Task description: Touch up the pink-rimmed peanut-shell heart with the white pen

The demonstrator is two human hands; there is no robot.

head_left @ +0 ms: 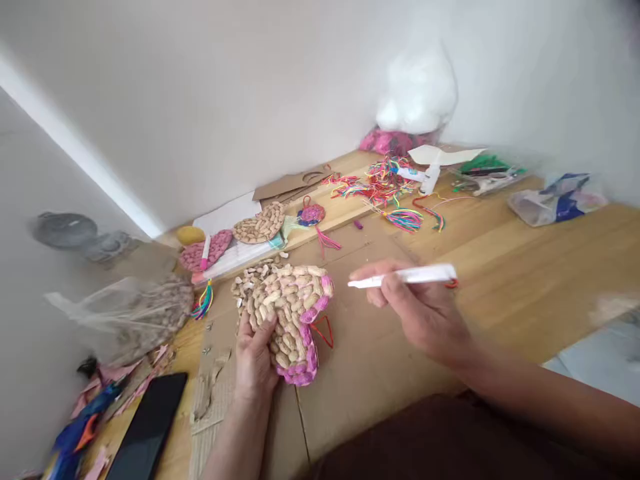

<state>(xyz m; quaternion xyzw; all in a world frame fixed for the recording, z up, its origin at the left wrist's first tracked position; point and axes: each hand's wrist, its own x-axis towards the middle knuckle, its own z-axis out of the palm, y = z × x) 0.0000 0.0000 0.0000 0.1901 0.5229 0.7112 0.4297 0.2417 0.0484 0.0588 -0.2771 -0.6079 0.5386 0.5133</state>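
My left hand [255,353] grips the lower left of a flat shape covered in peanut shells [290,307]. The shells along its right and bottom edges are coloured pink-purple; the others are plain tan. A red cord loop [326,332] sticks out from its right side. To the right, my right hand [415,307] pinches a white marker pen [425,274], its tip pointing left toward the shape but apart from it. Under both hands lies a cardboard sheet [360,373]. Loose peanut shells [250,277] are heaped just behind the shape.
Behind are a pink shell heart [220,247] with a marker on it, a plain shell heart [260,223] and a tasselled ornament [311,214]. Coloured threads [385,180] lie farther back. At left are a bag of peanuts [150,313] and a black phone [150,423].
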